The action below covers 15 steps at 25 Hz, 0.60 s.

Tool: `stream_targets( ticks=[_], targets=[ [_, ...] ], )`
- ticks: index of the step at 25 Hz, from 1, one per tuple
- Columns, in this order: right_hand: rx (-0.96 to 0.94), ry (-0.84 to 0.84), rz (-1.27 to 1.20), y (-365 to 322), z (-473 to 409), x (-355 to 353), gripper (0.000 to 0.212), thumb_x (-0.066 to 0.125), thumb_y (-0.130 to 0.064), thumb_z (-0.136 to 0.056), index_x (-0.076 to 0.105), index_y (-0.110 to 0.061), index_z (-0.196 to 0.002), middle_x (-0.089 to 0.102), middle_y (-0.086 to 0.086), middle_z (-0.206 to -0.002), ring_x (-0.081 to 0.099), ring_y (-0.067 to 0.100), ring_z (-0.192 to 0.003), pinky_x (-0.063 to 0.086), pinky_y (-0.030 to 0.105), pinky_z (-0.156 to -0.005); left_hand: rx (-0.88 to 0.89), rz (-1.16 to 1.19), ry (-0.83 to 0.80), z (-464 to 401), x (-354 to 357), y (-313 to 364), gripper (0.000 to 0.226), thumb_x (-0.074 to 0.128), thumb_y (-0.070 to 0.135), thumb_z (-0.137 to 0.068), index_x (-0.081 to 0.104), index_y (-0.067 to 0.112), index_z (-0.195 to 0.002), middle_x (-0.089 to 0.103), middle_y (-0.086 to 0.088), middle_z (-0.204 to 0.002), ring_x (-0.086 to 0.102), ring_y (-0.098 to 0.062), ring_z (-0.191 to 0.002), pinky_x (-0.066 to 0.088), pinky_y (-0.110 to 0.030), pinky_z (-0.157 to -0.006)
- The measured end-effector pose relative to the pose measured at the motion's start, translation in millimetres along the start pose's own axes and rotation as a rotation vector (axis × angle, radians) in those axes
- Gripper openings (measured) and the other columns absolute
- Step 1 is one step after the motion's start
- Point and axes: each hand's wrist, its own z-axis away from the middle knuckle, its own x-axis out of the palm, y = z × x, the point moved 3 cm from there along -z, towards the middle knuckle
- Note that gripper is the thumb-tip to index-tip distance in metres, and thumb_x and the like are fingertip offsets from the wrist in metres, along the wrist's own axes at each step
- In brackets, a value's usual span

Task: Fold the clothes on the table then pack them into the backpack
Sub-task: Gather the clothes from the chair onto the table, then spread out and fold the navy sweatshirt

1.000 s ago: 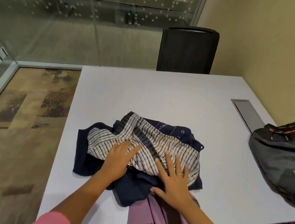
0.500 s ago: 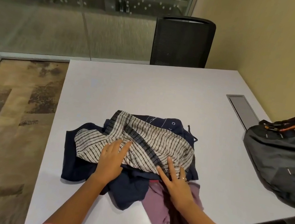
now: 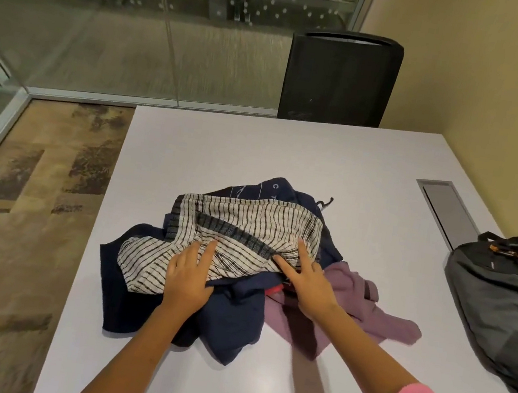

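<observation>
Both hands flat, grip open, left (image 3: 187, 281), right (image 3: 310, 283), on striped top (image 3: 240, 227); sorting pile; next: lift it clear onto counter (image 3: 290, 154)

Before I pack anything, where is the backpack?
In the head view the backpack lies at the table's right edge, right of the purple garment, partly cut off by the frame.

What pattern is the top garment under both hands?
Cream with thin dark stripes, plus a darker band: the striped garment, head view.
</observation>
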Motion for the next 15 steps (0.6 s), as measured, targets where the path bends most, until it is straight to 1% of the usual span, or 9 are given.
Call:
stream_targets(
  ticks=[1,3,5,6,8,9,11,13,15],
  targets=[
    [0.016,0.000,-0.045,-1,1,3,0.097,0.069,-0.003,-0.077,0.017,-0.039,-0.150,-0.001,0.020,-0.159,0.050,0.046,-0.108,0.052,0.042,-0.067,0.001,-0.002,-0.022,0,0,0,0.108,0.086,0.035,-0.057,0.026,0.023,-0.146,0.045,-0.018,-0.140,0.048,-0.037,-0.126,0.038,-0.054,-0.101],
    [0.054,-0.025,-0.129,1,3,8,0.089,0.069,-0.014,-0.077,0.024,-0.038,-0.149,0.002,0.019,-0.159,0.048,0.046,-0.111,0.052,0.046,-0.080,-0.025,0.063,-0.092,1,-4,-2,0.099,0.068,0.058,-0.070,0.015,0.032,-0.150,0.027,-0.008,-0.151,0.029,-0.029,-0.139,0.021,-0.051,-0.111],
    [0.074,-0.054,-0.242,3,1,2,0.078,0.065,-0.018,-0.077,0.034,-0.038,-0.145,0.005,0.016,-0.159,0.047,0.044,-0.116,0.048,0.047,-0.092,-0.109,0.335,-0.151,1,-12,-6,0.093,0.056,0.072,-0.069,0.019,0.038,-0.147,0.028,0.005,-0.143,0.026,-0.017,-0.134,0.016,-0.046,-0.112],
    [0.082,-0.071,-0.298,4,0,-4,0.070,0.063,-0.020,-0.079,0.039,-0.038,-0.142,0.006,0.015,-0.159,0.047,0.043,-0.119,0.045,0.045,-0.098,-0.186,0.505,-0.122,2,-18,-9,0.091,0.059,0.070,-0.066,0.025,0.037,-0.145,0.036,0.009,-0.133,0.032,-0.014,-0.126,0.022,-0.044,-0.110],
    [0.123,-0.123,-0.374,4,-5,-18,0.054,0.061,-0.021,-0.084,0.050,-0.033,-0.136,0.011,0.012,-0.158,0.043,0.037,-0.129,0.040,0.039,-0.103,-0.293,0.725,-0.040,4,-26,-18,0.080,0.074,0.050,-0.070,0.042,0.026,-0.140,0.049,0.007,-0.115,0.045,-0.016,-0.111,0.036,-0.044,-0.104],
    [0.143,-0.133,-0.394,1,-8,-27,0.046,0.061,-0.022,-0.087,0.055,-0.030,-0.132,0.017,0.012,-0.155,0.042,0.034,-0.131,0.038,0.037,-0.103,-0.292,0.753,-0.006,4,-29,-20,0.068,0.078,0.036,-0.074,0.052,0.018,-0.134,0.055,0.003,-0.108,0.051,-0.019,-0.105,0.043,-0.046,-0.099],
    [0.163,-0.032,-0.421,-9,-14,-48,0.037,0.060,-0.024,-0.088,0.060,-0.023,-0.125,0.034,0.012,-0.144,0.043,0.032,-0.128,0.038,0.035,-0.101,-0.251,0.726,0.093,4,-37,-18,0.042,0.077,0.012,-0.078,0.066,0.008,-0.118,0.062,-0.001,-0.094,0.057,-0.022,-0.091,0.049,-0.049,-0.089],
    [0.106,0.120,-0.441,-25,-18,-69,0.047,0.063,-0.031,-0.087,0.053,-0.019,-0.131,0.040,0.008,-0.137,0.041,0.030,-0.127,0.037,0.036,-0.102,-0.247,0.706,0.209,5,-52,-5,0.031,0.073,0.004,-0.080,0.071,0.007,-0.111,0.058,0.006,-0.086,0.054,-0.020,-0.089,0.050,-0.045,-0.085],
    [-0.003,0.153,-0.511,-49,-18,-83,0.084,0.069,-0.049,-0.080,0.027,-0.023,-0.148,0.029,0.007,-0.148,0.030,0.028,-0.134,0.033,0.039,-0.109,-0.299,0.688,0.356,5,-72,12,0.026,0.069,0.002,-0.083,0.072,0.012,-0.107,0.052,0.006,-0.091,0.048,-0.021,-0.097,0.048,-0.043,-0.085]
  ],
)
